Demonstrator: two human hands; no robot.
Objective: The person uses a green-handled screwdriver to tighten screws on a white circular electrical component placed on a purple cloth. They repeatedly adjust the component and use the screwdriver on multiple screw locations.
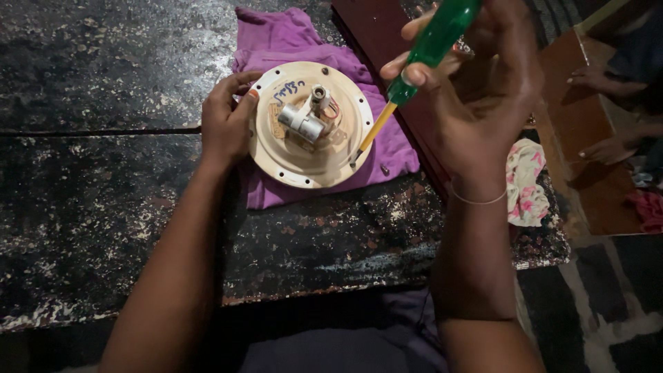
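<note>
A round cream-coloured plate (304, 166) with a small metal cylinder part (306, 121) mounted at its middle lies on a purple cloth (276, 41). My left hand (224, 121) grips the plate's left rim. My right hand (476, 103) holds a screwdriver with a green handle (435, 41) and a yellow shaft, its tip (354, 163) touching the plate's right edge. A small screw (385, 169) lies on the cloth just right of the plate.
The cloth rests on a dark, speckled worn table (103, 193). A dark red wooden piece (373, 27) lies behind. A flowered cloth (526, 183) sits at the table's right edge. Another person's feet (608, 148) rest on a brown board at the right.
</note>
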